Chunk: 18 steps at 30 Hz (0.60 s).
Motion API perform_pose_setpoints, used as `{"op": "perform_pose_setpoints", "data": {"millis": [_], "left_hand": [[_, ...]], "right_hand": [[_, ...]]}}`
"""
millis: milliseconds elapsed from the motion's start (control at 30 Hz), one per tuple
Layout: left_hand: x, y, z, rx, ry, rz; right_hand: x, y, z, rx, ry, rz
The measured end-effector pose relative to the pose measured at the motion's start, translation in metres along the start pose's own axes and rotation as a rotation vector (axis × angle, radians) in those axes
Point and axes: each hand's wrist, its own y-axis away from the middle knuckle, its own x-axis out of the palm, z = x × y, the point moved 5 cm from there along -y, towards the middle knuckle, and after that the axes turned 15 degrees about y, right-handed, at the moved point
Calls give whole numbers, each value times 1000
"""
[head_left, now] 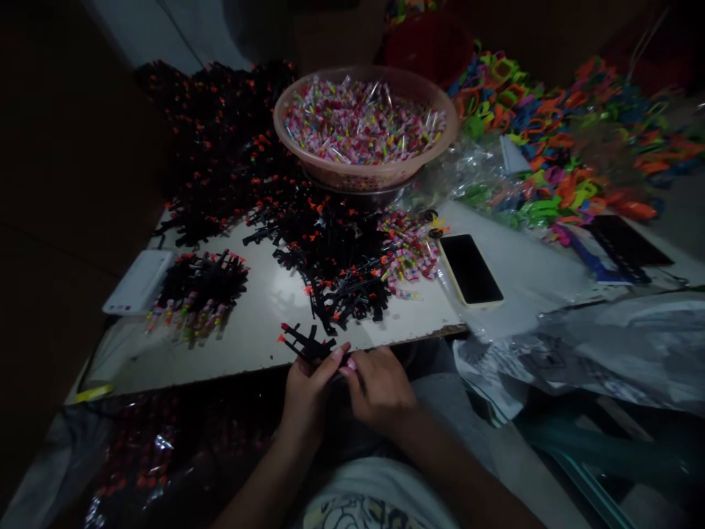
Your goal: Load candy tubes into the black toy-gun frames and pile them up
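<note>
Black toy guns (309, 344) with orange-red tips stick up from my left hand (307, 389), whose fingers are closed around them at the table's front edge. Close beside it, my right hand (382, 386) pinches a small pinkish candy tube (351, 363) against the near end of the guns. The fingers hide most of that tube. Just beyond my hands lies a heap of more black toy guns (352, 286). Loose candy tubes (410, 253) are piled at its right side. To the left is a neat stack of guns (206, 278) with candy tubes (190, 316) at their near ends.
A pink basin (366, 167) full of candy tubes stands at the back, with a larger gun pile (220, 139) left of it. Bright plastic pieces (551, 139) cover the right back. A phone (471, 270) and a white box-like device (139, 282) lie on the white table (264, 308).
</note>
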Motion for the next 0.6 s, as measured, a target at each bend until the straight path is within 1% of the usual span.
{"op": "perform_pose_setpoints", "data": {"millis": [100, 167, 200, 233, 300, 333, 367, 400, 433, 467, 500, 533, 567, 600], "left_hand": [[3, 0, 0, 13, -31, 16], [2, -5, -11, 69, -106, 25], [1, -9, -23, 133, -172, 26], [-2, -15, -40, 223, -262, 23], [-10, -28, -85, 468, -510, -9], [-15, -34, -110, 604, -670, -47], [-20, -39, -137, 743, -839, -121], [-26, -42, -162, 887, -990, -229], [-31, -45, -184, 990, -1120, -306], [-35, -49, -200, 1052, -1241, -356], [-38, -52, -210, 1076, -1349, -401], [-39, -55, -215, 1080, -1435, -436], [-39, -57, -214, 1075, -1498, -448], [-36, -59, -207, 1070, -1540, -422]], "right_hand": [[2, -3, -3, 22, -41, 48], [2, -9, -9, 39, -111, 103], [0, -12, -15, 50, -130, 116], [-2, -16, -25, 71, -120, 115], [-8, -23, -53, 158, 3, 72], [-10, -25, -70, 233, 104, 49], [-10, -26, -88, 303, 221, 45], [-10, -26, -103, 356, 320, 47], [-8, -26, -116, 385, 391, 50], [-5, -26, -125, 396, 436, 57], [-2, -24, -132, 399, 463, 60], [0, -23, -136, 396, 473, 59], [3, -21, -138, 393, 471, 56], [5, -19, -138, 390, 456, 50]]}}
